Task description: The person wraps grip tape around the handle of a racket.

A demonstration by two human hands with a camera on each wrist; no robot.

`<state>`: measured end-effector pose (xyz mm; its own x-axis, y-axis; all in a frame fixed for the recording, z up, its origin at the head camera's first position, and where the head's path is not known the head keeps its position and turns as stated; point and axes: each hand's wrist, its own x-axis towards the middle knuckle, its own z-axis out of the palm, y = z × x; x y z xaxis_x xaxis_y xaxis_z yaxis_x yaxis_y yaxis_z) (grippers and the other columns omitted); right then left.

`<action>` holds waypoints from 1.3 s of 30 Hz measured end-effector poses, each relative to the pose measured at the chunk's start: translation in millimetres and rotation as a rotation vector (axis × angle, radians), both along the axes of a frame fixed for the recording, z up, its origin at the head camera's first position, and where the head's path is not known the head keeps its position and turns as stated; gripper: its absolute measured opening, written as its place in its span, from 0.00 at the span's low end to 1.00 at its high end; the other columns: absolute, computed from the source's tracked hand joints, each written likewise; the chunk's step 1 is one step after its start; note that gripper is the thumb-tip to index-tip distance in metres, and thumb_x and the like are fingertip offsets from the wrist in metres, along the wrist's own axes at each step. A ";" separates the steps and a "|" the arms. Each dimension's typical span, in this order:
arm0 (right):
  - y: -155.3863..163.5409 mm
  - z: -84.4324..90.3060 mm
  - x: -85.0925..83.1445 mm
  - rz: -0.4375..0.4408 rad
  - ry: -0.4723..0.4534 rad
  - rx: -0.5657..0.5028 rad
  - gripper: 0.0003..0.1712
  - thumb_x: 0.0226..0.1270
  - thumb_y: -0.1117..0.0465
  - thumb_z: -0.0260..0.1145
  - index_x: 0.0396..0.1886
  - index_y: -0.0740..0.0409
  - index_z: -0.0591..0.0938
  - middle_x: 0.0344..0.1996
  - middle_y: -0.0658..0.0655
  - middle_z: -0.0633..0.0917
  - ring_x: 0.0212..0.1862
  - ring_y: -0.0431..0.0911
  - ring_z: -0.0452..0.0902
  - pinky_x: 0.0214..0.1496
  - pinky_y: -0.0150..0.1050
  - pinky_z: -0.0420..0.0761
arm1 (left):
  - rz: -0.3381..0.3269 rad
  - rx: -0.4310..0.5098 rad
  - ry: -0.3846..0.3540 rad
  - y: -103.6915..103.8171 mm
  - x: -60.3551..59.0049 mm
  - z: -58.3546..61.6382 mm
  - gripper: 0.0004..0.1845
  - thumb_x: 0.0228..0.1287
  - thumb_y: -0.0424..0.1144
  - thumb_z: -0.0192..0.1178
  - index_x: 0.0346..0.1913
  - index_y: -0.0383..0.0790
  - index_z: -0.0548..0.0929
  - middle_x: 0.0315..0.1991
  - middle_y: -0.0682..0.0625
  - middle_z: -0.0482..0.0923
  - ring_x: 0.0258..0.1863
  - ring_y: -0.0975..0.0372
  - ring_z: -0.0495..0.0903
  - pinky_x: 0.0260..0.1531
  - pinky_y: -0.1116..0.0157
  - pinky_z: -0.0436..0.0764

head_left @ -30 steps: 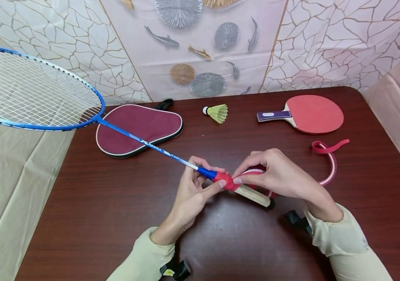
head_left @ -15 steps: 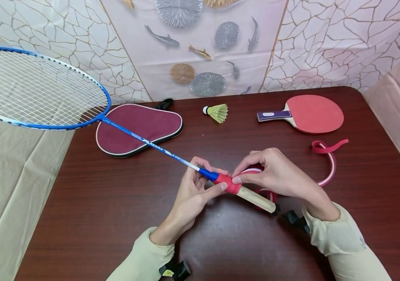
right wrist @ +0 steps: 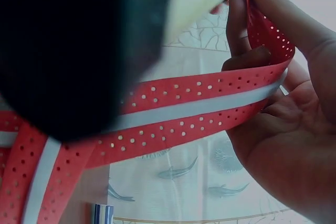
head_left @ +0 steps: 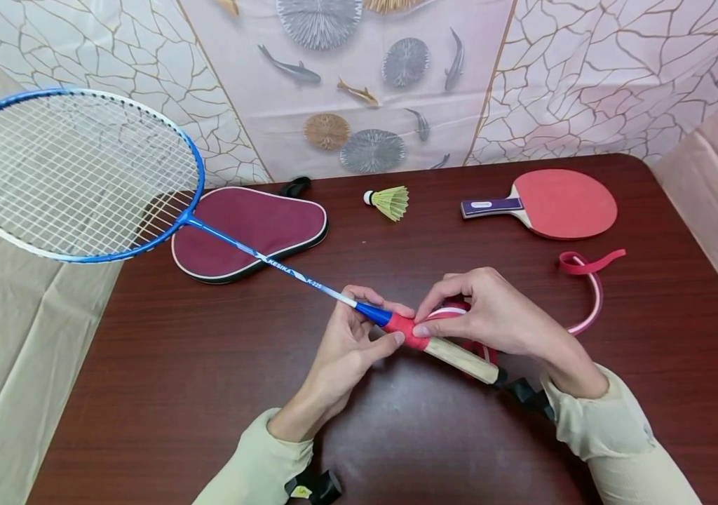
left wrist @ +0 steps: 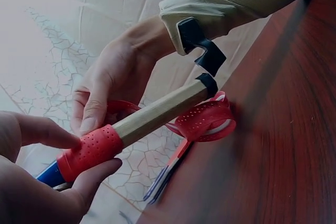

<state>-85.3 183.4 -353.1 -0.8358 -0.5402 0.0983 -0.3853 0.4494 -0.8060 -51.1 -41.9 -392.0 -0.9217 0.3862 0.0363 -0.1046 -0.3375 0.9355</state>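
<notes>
Racket head (head_left: 81, 175) swung rightward, hands (head_left: 349, 347) (head_left: 491, 312) gripping handle (head_left: 460, 360), pinching red tape (right wrist: 194, 90).

Perforated tape (right wrist: 202, 95): smooth, rubbery-looking; racket (head_left: 229, 240): bare matt wood near butt; table (head_left: 207, 386): wood-grained (softly glossy).

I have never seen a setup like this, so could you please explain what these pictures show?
There is no robot here: a person's bare left hand and right hand do the work. The wide picture comes from a camera worn on the head; the two closer ones come from cameras worn on the wrists. On the table lie a maroon case, a yellow shuttlecock and a red table-tennis bat. The left hand holds a blue badminton racket by its handle, partly wrapped in red perforated tape. The right hand pinches the tape.
</notes>
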 end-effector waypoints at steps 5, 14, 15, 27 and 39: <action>0.8 3.6 2.3 -0.007 -0.005 0.016 0.09 0.50 0.50 0.80 0.30 0.36 0.87 0.28 0.38 0.85 0.32 0.38 0.77 0.32 0.34 0.74 | -0.020 0.027 -0.007 2.6 -0.2 -3.1 0.31 0.55 0.18 0.65 0.55 0.39 0.61 0.55 0.34 0.74 0.56 0.46 0.74 0.45 0.65 0.81; 0.4 3.8 3.8 0.026 -0.031 0.044 0.12 0.50 0.50 0.80 0.31 0.38 0.85 0.27 0.37 0.85 0.34 0.38 0.78 0.36 0.34 0.76 | -0.037 -0.002 -0.008 3.0 -0.6 -2.1 0.33 0.49 0.16 0.69 0.55 0.38 0.65 0.51 0.30 0.76 0.49 0.45 0.79 0.42 0.58 0.84; 0.1 3.5 3.9 0.025 -0.023 0.046 0.12 0.49 0.49 0.80 0.31 0.38 0.84 0.27 0.37 0.84 0.34 0.38 0.78 0.36 0.34 0.76 | -0.029 -0.020 0.000 2.6 -0.7 -1.8 0.33 0.49 0.16 0.69 0.54 0.38 0.66 0.50 0.31 0.78 0.48 0.45 0.80 0.42 0.58 0.84; 3.3 8.3 5.4 0.022 0.002 0.032 0.10 0.52 0.49 0.79 0.30 0.38 0.84 0.25 0.37 0.84 0.30 0.38 0.77 0.33 0.33 0.74 | 0.023 -0.069 0.006 0.6 -2.2 -1.6 0.27 0.49 0.20 0.71 0.47 0.35 0.67 0.47 0.38 0.84 0.47 0.45 0.82 0.39 0.64 0.83; 7.4 8.8 4.6 0.037 0.005 0.022 0.07 0.56 0.53 0.77 0.31 0.37 0.86 0.28 0.37 0.85 0.31 0.39 0.76 0.30 0.33 0.74 | 0.034 -0.078 0.057 1.2 -0.2 1.2 0.26 0.50 0.20 0.71 0.46 0.35 0.67 0.47 0.38 0.83 0.49 0.47 0.81 0.43 0.61 0.83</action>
<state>-80.7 190.8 -344.3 -0.8148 -0.5727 0.0903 -0.4060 0.4524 -0.7941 -51.3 -40.7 -390.7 -0.9316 0.3584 0.0600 -0.0402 -0.2658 0.9632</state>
